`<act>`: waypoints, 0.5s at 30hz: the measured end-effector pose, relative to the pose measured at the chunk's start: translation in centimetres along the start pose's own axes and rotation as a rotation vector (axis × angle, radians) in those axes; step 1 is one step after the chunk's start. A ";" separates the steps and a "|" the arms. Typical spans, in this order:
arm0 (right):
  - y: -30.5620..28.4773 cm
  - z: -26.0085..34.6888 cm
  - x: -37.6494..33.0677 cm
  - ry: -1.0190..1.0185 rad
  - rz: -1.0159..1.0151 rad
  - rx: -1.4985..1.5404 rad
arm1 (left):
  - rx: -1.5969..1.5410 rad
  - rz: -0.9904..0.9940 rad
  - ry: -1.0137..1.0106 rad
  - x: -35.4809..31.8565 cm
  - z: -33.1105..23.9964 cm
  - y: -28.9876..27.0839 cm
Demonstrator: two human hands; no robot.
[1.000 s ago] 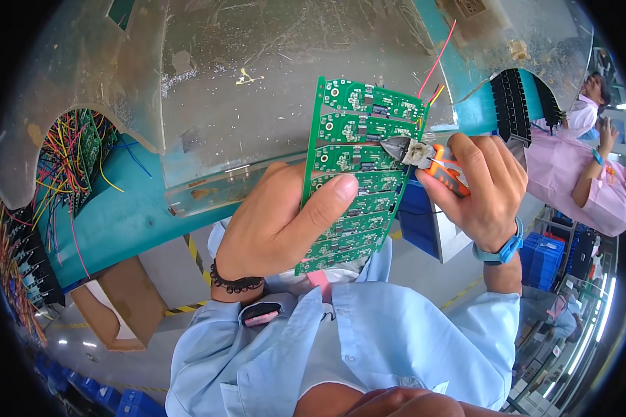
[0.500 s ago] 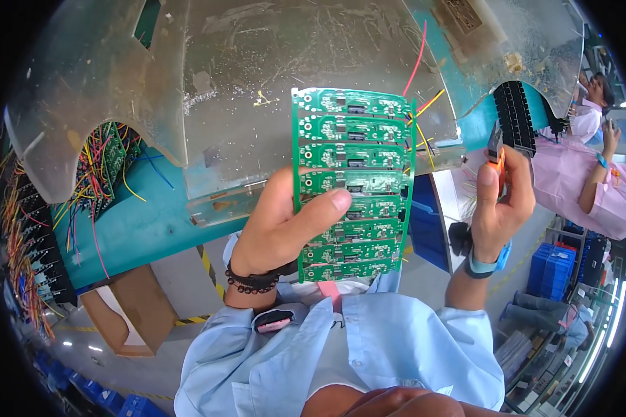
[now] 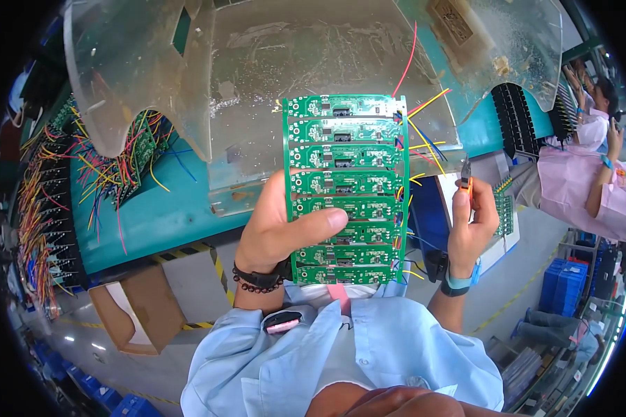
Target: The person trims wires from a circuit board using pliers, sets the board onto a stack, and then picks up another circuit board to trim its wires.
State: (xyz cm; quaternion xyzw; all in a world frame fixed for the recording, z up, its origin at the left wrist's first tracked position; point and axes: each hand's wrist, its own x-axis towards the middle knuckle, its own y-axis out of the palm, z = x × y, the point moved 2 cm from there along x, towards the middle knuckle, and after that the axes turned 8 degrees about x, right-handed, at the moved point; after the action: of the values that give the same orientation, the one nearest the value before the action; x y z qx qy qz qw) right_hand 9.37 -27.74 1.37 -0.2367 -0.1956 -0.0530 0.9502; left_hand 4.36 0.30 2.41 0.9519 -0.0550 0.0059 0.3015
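My left hand [image 3: 268, 226] is closed on the left edge of a green circuit board panel [image 3: 344, 191], its thumb lying across the front and its other fingers hidden behind. Several narrow boards are joined in the panel. Red, yellow and blue wires [image 3: 428, 142] stick out from its right edge. To the right of the panel, apart from it, my right hand [image 3: 473, 233] grips a small pair of cutters [image 3: 466, 177] with orange handles. Their dark jaws point upward, and most of the handles is hidden in my fingers.
A scratched, clear-sided tray [image 3: 313, 55] lies on the teal bench [image 3: 188, 233]. Wired boards [image 3: 142, 156] and a black slotted rack [image 3: 55, 226] are at left. Another black rack [image 3: 513, 118] stands at right, near a person in pink [image 3: 581, 181]. An open cardboard box [image 3: 167, 309] sits below the bench.
My right hand has moved left and slightly down with the cutters, closer to the panel. The panel has shifted a little left, and more of its right-edge wires show. The whole view has shifted.
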 end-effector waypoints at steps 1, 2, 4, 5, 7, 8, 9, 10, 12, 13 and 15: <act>0.0 0.1 -0.1 -0.004 -0.003 0.008 | 0.002 0.017 -0.007 -0.2 -0.2 0.2; 0.0 0.2 -0.3 -0.025 0.013 0.015 | 0.010 0.017 -0.003 -0.4 -0.3 0.5; -0.1 0.5 -0.5 -0.065 0.044 0.026 | -0.047 -0.021 0.020 -0.9 -0.4 0.9; -0.2 0.5 -0.6 -0.066 0.041 0.032 | -0.077 -0.039 0.031 -1.1 -0.4 1.1; -0.3 0.8 -0.4 -0.092 0.046 0.043 | -0.105 -0.040 0.024 -1.3 -0.4 1.3; -0.4 0.9 -0.5 -0.104 0.050 0.048 | -0.138 -0.041 0.015 -1.3 -0.4 1.3; -0.6 1.0 -0.6 -0.103 0.048 0.053 | -0.173 -0.043 0.006 -1.4 -0.4 1.4; -0.7 1.1 -0.7 -0.087 0.051 0.067 | -0.168 -0.044 0.005 -1.5 -0.5 1.6; -0.9 1.1 -0.8 -0.057 0.057 0.093 | -0.197 -0.053 -0.005 -1.6 -0.4 1.9; -0.9 1.0 -0.8 -0.055 0.056 0.095 | -0.213 -0.057 -0.012 -1.5 -0.4 1.9; -0.9 0.8 -0.7 -0.059 0.058 0.091 | -0.213 -0.042 -0.019 -1.2 -0.4 1.9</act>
State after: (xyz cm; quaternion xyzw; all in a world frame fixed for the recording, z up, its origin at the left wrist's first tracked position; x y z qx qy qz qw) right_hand 8.22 -28.12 2.12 -0.2002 -0.2189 -0.0095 0.9549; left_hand 2.96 -0.86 3.78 0.9154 -0.0382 -0.0155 0.4004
